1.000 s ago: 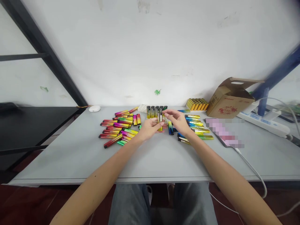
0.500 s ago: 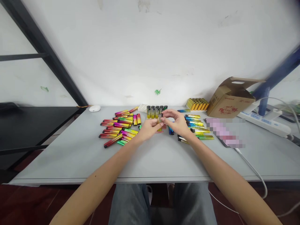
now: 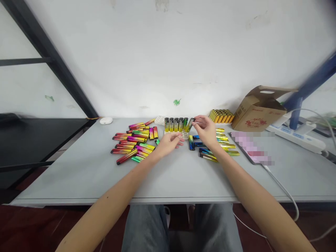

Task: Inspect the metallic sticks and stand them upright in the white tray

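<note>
Between the thumb and fingers of my right hand [image 3: 206, 130] is a yellow and dark lighter [image 3: 189, 125], tilted at the right end of a row of upright lighters [image 3: 173, 124]. The row stands in a pale tray [image 3: 185, 135] with round holes. My left hand [image 3: 170, 143] is at the front of the tray, fingers loosely curled and apart, with nothing visible in it. Red, pink and green metallic lighters [image 3: 135, 139] lie piled to the left. Blue and yellow ones [image 3: 191, 142] lie to the right, partly under my right hand.
A block of upright orange-yellow lighters [image 3: 222, 116] stands by the wall beside an open cardboard box [image 3: 258, 112]. A phone [image 3: 249, 148] with a cable and a power strip [image 3: 296, 138] are at right. A white case [image 3: 106, 120] lies back left.
The lighter that was between both hands is now in my right hand alone, which has moved right and back to the row's end. My left hand has let go and its fingers have loosened.
</note>
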Tool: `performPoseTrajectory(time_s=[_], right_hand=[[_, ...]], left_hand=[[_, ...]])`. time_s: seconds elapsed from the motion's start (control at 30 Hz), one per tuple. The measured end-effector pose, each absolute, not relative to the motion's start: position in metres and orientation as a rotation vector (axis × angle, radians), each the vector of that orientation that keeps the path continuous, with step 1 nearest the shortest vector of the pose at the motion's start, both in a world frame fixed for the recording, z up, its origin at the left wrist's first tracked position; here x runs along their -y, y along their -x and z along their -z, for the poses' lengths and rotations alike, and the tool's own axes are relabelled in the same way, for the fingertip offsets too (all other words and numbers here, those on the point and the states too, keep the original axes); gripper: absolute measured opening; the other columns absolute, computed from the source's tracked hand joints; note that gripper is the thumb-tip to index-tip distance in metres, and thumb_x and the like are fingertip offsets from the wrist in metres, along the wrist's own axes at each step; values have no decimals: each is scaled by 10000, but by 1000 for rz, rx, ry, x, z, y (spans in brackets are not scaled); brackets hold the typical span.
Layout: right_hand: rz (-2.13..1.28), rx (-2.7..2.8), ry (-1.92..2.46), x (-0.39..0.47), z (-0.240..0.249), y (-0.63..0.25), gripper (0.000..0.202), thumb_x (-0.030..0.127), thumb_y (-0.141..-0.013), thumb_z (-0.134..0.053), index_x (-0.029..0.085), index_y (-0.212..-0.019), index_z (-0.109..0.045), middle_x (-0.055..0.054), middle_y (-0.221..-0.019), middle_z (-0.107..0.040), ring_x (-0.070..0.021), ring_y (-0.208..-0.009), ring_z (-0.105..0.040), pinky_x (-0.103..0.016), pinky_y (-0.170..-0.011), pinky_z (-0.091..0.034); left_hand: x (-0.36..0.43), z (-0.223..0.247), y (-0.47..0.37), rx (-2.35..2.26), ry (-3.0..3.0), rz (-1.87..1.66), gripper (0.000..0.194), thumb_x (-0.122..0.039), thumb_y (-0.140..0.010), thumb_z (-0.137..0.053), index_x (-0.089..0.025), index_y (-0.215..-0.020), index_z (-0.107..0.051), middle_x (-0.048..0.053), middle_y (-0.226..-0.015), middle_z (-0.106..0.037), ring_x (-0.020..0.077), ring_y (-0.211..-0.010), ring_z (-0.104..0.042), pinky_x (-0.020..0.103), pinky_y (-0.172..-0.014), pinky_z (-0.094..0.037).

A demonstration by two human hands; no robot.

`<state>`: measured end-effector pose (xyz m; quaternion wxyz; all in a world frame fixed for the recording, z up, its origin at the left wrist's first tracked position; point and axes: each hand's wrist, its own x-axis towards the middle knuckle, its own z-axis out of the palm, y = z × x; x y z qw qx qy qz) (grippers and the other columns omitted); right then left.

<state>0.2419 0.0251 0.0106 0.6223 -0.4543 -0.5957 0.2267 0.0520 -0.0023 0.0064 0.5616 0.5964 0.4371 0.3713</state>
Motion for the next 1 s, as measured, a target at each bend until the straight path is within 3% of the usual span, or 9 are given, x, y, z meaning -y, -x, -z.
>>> performPoseTrajectory(time_s=[0.23,0.43,0.63,0.87,1.0], right_hand=[[-412,1505,1049,-30,5,-238,239,368,-810,-636,202,-966,-563,-52,-915,-688,-187,-822,-689,-368,-806,-560],[-363,1531,1083,-33,5,-239,223,354,-822,-616,197,-972,-566,-56,-908,-693,-187,-811,-685,-368,-806,-561],[-344,1523,1095,-38,7,-242,227,360,-825,-611,203,-984,-570,-56,-897,-701,-193,-822,-691,-377,-824,-560],[-343,1551,1095,-41,8,-243,204,329,-835,-589,196,-989,-590,-65,-909,-703,-199,-816,-689,-379,-805,-562],[-132,1715,1152,-39,5,-246,233,319,-876,-529,206,-1046,-641,-110,-1138,-657,-246,-1064,-624,-436,-932,-510]], left_hand=[[2,-14,-51,-1111,-1504,-948,241,-263,-900,-518,-133,-1045,-659,93,-940,-719,134,-764,-678,262,-708,-513],[-1,-4,-47,-1118,-1690,-1023,252,-288,-904,-493,-151,-1078,-613,70,-909,-716,147,-764,-678,287,-727,-527],[9,-2,-43,-1189,-2371,-1043,227,-282,-918,-468,-197,-1089,-590,44,-956,-694,200,-927,-643,366,-873,-494],[7,6,-42,-1267,-2539,-953,202,-267,-917,-470,-171,-1034,-604,92,-1085,-638,237,-1085,-578,404,-968,-458],[6,9,-41,-1305,-2538,-893,225,-273,-913,-475,-164,-1059,-608,105,-1130,-622,247,-1136,-558,419,-1011,-439]])
